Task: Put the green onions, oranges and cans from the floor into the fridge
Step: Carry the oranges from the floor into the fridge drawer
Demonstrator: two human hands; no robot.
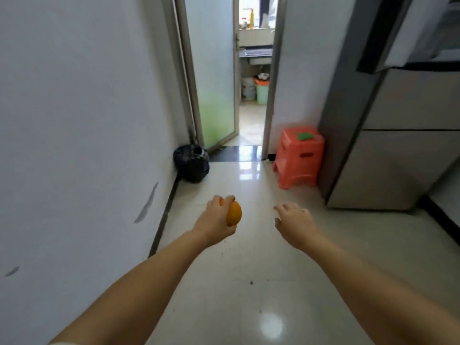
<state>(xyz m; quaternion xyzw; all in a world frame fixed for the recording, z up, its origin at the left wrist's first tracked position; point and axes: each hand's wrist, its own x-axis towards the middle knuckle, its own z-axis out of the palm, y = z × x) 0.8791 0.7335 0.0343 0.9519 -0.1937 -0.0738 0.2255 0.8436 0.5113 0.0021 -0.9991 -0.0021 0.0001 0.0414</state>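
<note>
Orange in transit toward the fridge

Fingers (227, 199) of our left hand (215, 221) curled around an orange (234, 214), carried above the floor (249, 307). Our right hand (295, 224) hung empty, fingers relaxed. We judged the carrying step underway; next, the fridge (398, 145) at right, apparently closed, wanted opening with that free hand.

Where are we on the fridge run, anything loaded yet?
Nothing visibly loaded; the fridge interior is out of view, so I cannot tell. In hand: the left hand holds one orange; the right hand is open and empty. Left: getting this orange in. No green onions or cans are in view.
</note>
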